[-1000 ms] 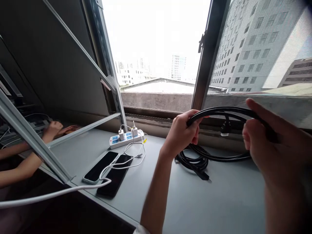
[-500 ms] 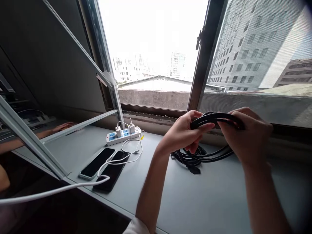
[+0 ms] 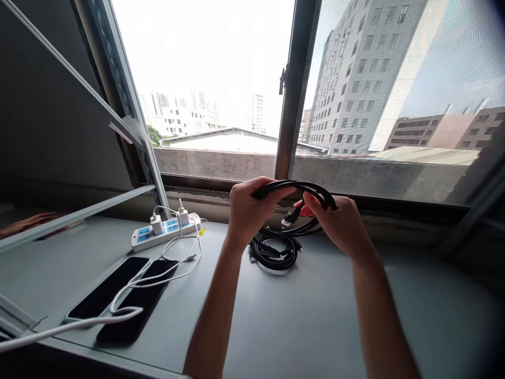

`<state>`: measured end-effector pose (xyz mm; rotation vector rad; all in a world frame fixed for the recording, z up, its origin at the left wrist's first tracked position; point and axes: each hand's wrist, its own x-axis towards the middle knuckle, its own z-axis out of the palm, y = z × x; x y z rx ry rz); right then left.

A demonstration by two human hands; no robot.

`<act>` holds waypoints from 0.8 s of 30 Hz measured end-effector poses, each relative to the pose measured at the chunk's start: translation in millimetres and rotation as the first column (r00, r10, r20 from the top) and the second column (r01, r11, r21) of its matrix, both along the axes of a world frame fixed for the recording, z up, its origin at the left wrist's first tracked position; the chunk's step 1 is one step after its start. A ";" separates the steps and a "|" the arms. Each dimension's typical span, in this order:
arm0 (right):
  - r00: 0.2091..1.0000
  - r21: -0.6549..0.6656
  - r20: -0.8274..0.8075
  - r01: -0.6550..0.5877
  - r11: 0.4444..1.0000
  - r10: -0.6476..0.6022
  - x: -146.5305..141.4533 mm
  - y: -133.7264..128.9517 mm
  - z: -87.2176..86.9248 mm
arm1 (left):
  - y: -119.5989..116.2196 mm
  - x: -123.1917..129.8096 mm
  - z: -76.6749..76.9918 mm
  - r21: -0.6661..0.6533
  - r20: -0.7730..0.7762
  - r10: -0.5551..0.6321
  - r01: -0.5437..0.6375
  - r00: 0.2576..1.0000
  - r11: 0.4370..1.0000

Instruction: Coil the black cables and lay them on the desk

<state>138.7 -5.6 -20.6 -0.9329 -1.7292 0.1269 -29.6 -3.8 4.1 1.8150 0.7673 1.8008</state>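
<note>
A coiled black cable (image 3: 302, 185) arches between my two hands above the table, its lower loops hanging down. My left hand (image 3: 248, 213) is closed round the left side of the coil, thumb on top. Around the right side, my right hand (image 3: 344, 225) is closed as well, its thumb pointing inward. One end of the cable, a flat plug (image 3: 292, 215) with a metal tip like an HDMI plug, sticks out by the right fingers. Below the hands, a second black cable coil (image 3: 278, 264) lies flat on the grey table (image 3: 303, 321).
To the left, a white power strip (image 3: 142, 243) holds two charger plugs. Two phones (image 3: 108, 287) lie near the table edge, with a white charging cable (image 3: 74, 325) across them. A metal frame (image 3: 94, 206) stands at left, with another person's hand (image 3: 35, 221) behind it.
The view has swung right, so everything sits further left. My right hand has come lower and turned, the coil is a rounder loop, and its plug now shows.
</note>
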 end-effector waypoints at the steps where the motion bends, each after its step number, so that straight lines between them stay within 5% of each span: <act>1: 0.999 -0.044 -0.026 -0.038 0.998 0.037 -1.2 -3.9 0.8 | -1.7 -1.5 1.4 0.027 0.022 0.032 -0.033 0.999 0.999; 5: 0.963 -0.162 -0.119 -0.258 0.953 0.241 -4.2 -20.4 5.4 | -4.8 -5.5 1.3 0.179 0.097 0.096 -0.112 0.991 0.977; 10: 0.915 -0.149 -0.111 -0.400 0.904 0.387 -6.0 -29.2 9.3 | 2.0 -6.5 -4.4 0.122 0.075 -0.052 0.043 0.996 0.992; 13: 0.979 -0.108 -0.036 -0.204 0.973 0.202 -6.1 -20.7 6.7 | 8.4 -6.2 -4.4 -0.127 0.091 -0.063 0.074 0.994 0.989; 16: 0.998 0.037 0.005 0.060 0.997 -0.060 -7.7 -7.2 1.7 | 15.1 -8.0 -2.7 -0.347 0.193 -0.102 0.165 0.976 0.923; 20: 0.954 0.260 0.142 0.221 0.940 -0.264 -13.5 6.0 -4.0 | 22.2 -13.7 -1.7 -0.444 0.282 -0.243 0.350 0.928 0.825; 24: 0.904 0.254 0.284 0.251 0.934 -0.320 -15.6 12.7 -6.8 | 20.6 -19.6 -0.1 -0.475 0.277 -0.397 0.484 0.875 0.735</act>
